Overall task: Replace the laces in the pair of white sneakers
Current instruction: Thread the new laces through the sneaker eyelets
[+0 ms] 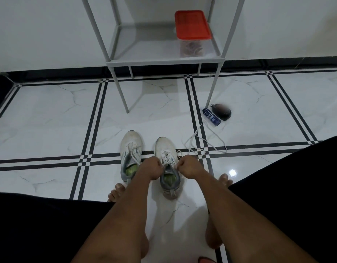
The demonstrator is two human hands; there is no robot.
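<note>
Two white sneakers with grey collars and green insoles stand side by side on the tiled floor, toes pointing away from me. The left sneaker (pixel 131 149) has a white lace threaded through it. Over the right sneaker (pixel 166 154), my left hand (pixel 151 167) and my right hand (pixel 188 168) each pinch an end of its white lace at the top eyelets, fingers closed. A loose white lace (pixel 205 143) lies in loops on the floor just right of the right sneaker.
A grey metal rack (pixel 164 62) stands against the wall ahead, with a red-lidded clear container (pixel 192 33) on its shelf. A blue packet (pixel 211 117) and a black oval object (pixel 221 112) lie by its right front leg. My bare feet and dark-clothed legs flank the sneakers.
</note>
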